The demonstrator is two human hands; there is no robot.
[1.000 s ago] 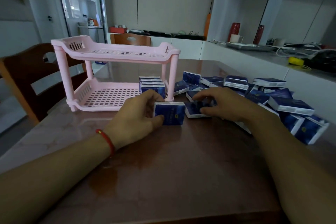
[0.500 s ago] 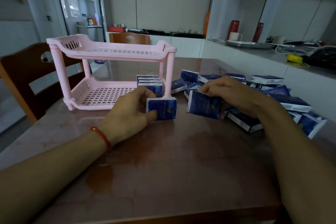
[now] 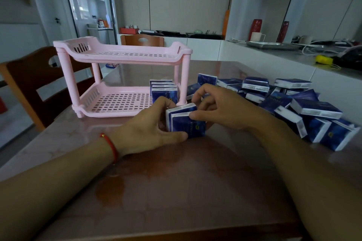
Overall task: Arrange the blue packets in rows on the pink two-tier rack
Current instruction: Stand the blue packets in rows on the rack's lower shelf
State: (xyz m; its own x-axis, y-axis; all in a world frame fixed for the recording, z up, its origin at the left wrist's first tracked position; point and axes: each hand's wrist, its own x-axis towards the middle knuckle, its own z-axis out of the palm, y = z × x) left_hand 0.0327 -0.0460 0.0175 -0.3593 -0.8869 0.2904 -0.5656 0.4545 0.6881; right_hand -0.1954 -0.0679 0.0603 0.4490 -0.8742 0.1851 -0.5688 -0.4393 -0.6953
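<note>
While both hands (image 3: 152, 125) (image 3: 221, 109) grip two packets (image 3: 186, 121), the glossy table (image 3: 176, 191) fronts a kitchen counter (image 3: 284, 55).

The left hand (image 3: 148, 129) covers the left ends of the two upright packets (image 3: 186, 121) it grips, and the right hand (image 3: 221, 109) hides their right ends, along with part of the loose pile (image 3: 293, 103) behind it. Print on the packet faces is too small to read. Both forearms are cut off by the bottom edge. The row of packets (image 3: 164, 90) on the pink rack (image 3: 121, 76) overlap, so their count is unclear. Counter clutter (image 3: 323, 51) at far right is blurred.
</note>
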